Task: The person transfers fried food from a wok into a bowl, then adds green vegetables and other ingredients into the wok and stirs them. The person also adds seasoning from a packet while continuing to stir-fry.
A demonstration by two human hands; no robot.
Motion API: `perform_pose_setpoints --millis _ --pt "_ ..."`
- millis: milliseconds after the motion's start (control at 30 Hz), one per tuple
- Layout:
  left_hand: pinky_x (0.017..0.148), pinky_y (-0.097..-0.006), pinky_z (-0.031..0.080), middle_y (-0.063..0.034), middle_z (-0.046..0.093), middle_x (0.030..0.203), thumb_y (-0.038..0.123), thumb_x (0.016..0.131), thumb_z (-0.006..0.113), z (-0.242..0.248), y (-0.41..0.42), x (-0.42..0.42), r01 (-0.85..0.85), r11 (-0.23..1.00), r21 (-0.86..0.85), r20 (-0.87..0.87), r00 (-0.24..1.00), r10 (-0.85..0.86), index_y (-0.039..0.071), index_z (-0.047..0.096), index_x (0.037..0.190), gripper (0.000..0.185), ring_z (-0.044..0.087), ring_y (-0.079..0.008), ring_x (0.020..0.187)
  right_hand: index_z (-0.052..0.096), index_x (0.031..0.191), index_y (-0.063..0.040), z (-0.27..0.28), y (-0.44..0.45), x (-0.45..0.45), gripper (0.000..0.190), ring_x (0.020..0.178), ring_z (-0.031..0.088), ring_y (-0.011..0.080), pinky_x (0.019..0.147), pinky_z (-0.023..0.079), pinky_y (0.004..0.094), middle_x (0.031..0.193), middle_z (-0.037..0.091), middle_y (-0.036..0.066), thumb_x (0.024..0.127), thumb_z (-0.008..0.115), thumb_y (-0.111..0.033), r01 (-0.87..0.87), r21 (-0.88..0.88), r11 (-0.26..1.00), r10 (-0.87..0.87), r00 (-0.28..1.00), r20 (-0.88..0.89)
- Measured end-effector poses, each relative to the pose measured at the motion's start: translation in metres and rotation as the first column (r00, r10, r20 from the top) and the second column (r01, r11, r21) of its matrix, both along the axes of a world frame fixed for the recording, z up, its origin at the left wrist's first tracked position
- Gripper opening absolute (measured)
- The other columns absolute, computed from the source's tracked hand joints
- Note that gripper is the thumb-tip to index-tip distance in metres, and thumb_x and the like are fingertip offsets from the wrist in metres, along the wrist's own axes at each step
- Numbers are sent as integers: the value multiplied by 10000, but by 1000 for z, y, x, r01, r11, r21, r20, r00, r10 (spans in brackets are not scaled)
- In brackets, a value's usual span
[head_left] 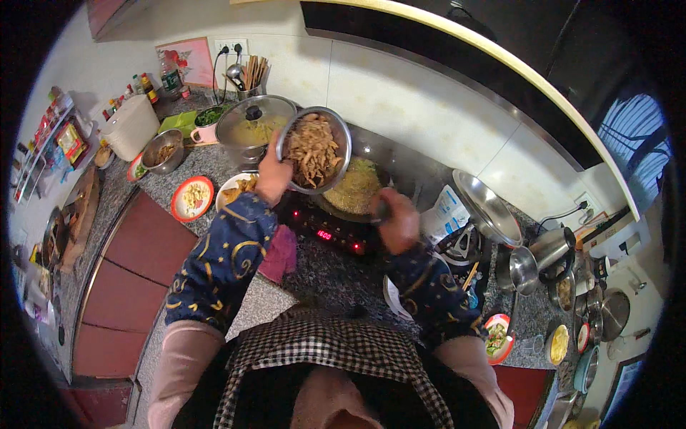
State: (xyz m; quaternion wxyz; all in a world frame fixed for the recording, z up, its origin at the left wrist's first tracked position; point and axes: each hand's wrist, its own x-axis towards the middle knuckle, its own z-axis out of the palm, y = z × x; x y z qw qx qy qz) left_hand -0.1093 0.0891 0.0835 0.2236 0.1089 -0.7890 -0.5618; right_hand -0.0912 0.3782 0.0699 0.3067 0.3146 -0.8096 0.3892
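My left hand [274, 174] grips the rim of a stainless steel bowl [347, 142], tilted towards me. Brown pieces of food [313, 147], perhaps chicken feet, fill the bowl. Just behind and below it, a pan [343, 213] of bubbling yellowish liquid [356, 187] sits on a lit induction cooker [311, 228], partly covered by the bowl. My right hand [399, 222], blurred, is closed around a dark handle [382, 210] at the pan's right edge. Whether that handle belongs to the pan or to a utensil cannot be told.
A glass-lidded pot [254, 126] stands left of the bowl. Plates of food, including a red-rimmed plate [183, 201], line the left counter. A purple cloth [280, 254] lies before the cooker. To the right are a large steel lid [485, 206] and a steel ladle [523, 268].
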Motion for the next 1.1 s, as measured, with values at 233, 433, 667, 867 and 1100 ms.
perform_pose_setpoints --millis 233,433,667,867,1100 --pt "795 -479 495 -280 452 1230 -32 748 539 6 39 -57 99 800 -592 -68 983 -171 323 241 1446 838 575 -454 935 571 959 -29 33 15 29 218 518 616 156 439 501 272 688 586 62 881 652 -215 528 -575 624 112 669 735" --pt "721 -466 519 -310 396 1296 -44 746 532 26 49 -71 132 659 -740 -125 937 -328 331 251 1443 840 600 -452 840 551 947 -22 19 -9 51 193 526 626 185 439 521 295 679 576 77 884 639 -182 482 -676 558 171 730 661" --pt "700 -459 519 -260 415 1281 -37 746 516 35 39 -81 56 722 -689 -338 858 -388 312 309 1425 791 608 -431 813 499 980 -24 -6 -37 63 168 545 632 210 474 538 324 718 575 100 906 600 -136 504 -735 454 161 765 624" --pt "866 -434 474 -248 412 1303 -115 725 489 31 23 -79 149 788 -597 -366 824 -432 266 266 1453 851 548 -448 999 501 1019 -9 -33 -55 67 175 662 643 174 573 541 307 767 574 92 893 603 -74 375 -729 573 208 793 572" --pt "969 -285 386 -141 454 1322 -121 781 428 20 5 -95 512 822 247 -457 810 -367 91 204 1471 756 478 -227 1175 578 1127 -73 -13 -35 85 341 640 625 280 585 509 389 784 605 118 791 612 -29 343 576 742 -523 833 178"
